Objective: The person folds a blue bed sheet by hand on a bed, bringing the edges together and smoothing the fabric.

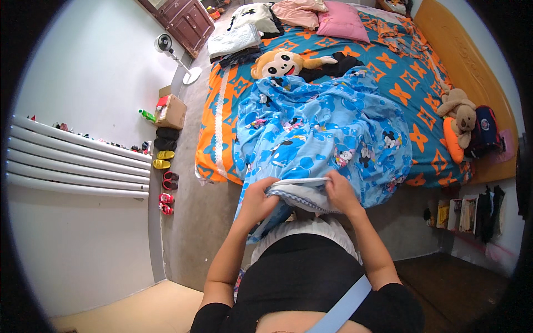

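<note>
A blue cartoon-print duvet cover [308,125] lies bunched over the near side of the bed and hangs over its edge. Close to my body, my left hand [259,200] grips one end of its opening. My right hand [341,192] pinches the other end, so a white edge is stretched between them. Inside the opening show a pale lining [302,190] and a strip of blue-and-white checked cloth [303,203]. What the cover holds inside is hidden.
On the bed's teal-and-orange sheet [391,79] lie a plush monkey [283,64], a pink pillow [343,21], a folded white quilt [234,39] and a plush dog [460,110]. Left on the floor stand a fan [191,75], a cardboard box [173,111] and several shoes [165,204] below a radiator [79,162].
</note>
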`<state>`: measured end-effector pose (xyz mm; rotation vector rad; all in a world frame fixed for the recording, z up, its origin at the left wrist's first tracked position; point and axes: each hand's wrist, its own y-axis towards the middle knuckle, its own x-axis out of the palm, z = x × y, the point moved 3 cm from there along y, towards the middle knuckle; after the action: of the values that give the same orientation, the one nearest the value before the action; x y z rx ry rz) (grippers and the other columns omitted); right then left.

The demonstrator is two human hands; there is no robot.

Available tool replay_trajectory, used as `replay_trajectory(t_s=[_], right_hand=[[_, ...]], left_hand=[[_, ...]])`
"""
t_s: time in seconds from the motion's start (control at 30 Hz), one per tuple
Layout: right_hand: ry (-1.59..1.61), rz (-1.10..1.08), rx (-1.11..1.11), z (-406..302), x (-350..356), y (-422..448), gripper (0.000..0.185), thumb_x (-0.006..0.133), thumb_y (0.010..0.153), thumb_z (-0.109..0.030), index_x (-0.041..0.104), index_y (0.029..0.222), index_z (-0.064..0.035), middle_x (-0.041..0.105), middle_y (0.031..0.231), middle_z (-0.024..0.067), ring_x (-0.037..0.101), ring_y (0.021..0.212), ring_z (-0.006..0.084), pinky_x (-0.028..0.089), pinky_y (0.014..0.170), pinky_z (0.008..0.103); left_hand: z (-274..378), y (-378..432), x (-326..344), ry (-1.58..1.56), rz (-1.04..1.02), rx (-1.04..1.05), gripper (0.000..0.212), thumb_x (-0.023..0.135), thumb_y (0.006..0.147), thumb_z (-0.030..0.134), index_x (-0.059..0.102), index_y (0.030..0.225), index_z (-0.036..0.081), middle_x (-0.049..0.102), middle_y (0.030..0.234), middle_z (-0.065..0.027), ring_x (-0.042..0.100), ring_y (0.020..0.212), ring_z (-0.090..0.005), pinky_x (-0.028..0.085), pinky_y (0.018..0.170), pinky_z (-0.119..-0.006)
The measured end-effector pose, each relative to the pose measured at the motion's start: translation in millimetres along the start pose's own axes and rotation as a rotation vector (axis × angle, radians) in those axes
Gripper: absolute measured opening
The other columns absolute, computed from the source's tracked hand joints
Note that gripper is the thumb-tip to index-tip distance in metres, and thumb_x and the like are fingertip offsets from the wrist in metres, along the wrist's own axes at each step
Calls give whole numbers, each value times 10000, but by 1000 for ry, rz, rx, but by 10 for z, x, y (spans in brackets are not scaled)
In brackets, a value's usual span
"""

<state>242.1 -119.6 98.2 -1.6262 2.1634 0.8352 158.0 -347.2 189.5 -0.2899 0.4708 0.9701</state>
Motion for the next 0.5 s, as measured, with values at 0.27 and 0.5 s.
replay_trajectory(t_s=[0.27,0.5], right_hand=[[-101,275,-326,-251,-293,-343,236,581,771,22,533,978,-80,594,915,150,580,772,364,462,638,415],[-273,136,-112,-38,158,-543,798,849,543,-240,446,1187,2,409,1361,183,457,1138,382,329,950,506]], left_hand=[[-276,230,103,-225,-63,-157,329,540,717,84,638,1004,-43,661,851,-116,594,783,-165,456,715,-262],[-285,212,67,-467,-37,-262,366,522,683,40,632,1022,-42,642,896,-65,565,834,-136,430,758,-232]])
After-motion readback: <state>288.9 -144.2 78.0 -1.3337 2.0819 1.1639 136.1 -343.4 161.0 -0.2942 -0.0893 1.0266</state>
